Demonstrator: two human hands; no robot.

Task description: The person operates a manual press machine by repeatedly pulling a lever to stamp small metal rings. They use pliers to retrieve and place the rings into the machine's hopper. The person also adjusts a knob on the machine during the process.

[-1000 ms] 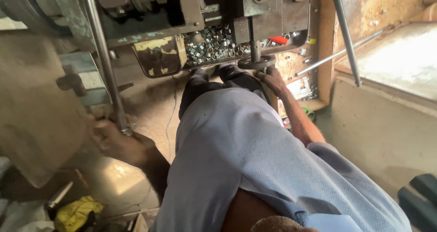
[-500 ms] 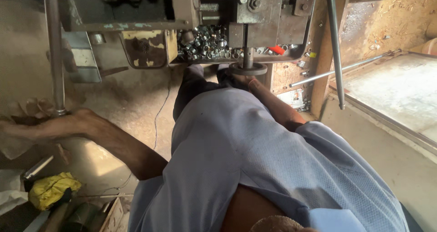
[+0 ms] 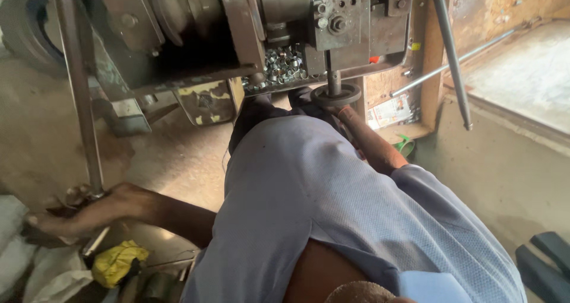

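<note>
Steel lever rod (image 3: pixel 80 101) drops to the left hand (image 3: pixel 89 211), whose fingers wrap loosely at its foot, while the right hand (image 3: pixel 344 110) touches the round die (image 3: pixel 336 94), grip hidden.

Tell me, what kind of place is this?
Probably a small metal workshop. There's a heavy press machine, a heap of small shiny metal pieces in its tray, and a bare, dusty floor below.

Printed paper sheet (image 3: pixel 390 111) with red and pale colours, stuck low on the wooden panel right of the machine, small yellow tag (image 3: pixel 415 46) above it
</note>
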